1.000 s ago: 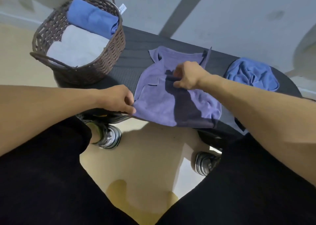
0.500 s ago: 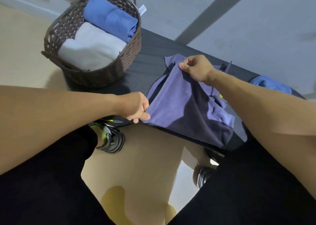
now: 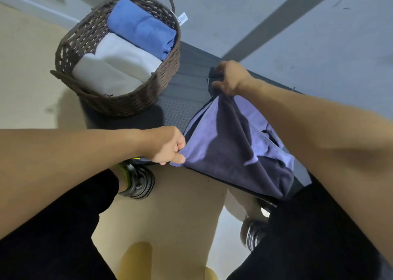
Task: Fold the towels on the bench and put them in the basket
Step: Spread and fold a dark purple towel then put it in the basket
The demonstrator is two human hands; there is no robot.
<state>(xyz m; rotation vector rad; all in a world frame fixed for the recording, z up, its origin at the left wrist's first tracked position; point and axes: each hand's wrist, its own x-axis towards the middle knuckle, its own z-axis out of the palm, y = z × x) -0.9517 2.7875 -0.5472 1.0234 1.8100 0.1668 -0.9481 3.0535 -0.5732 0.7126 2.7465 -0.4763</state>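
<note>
On bench (image 3: 182, 109), purple towel (image 3: 231, 143) in both hands

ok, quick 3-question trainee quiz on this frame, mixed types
1. True or false: the purple towel lies flat on the bench, untouched.
2. Which towels are in the basket? A) two blue B) one blue, two white C) one purple
3. Fill in: the left hand pinches the towel's near corner; the right hand holds its ____ corner.

Key
1. False: both hands grip it, partly lifted.
2. B: blue towel, white towels.
3. far
</note>
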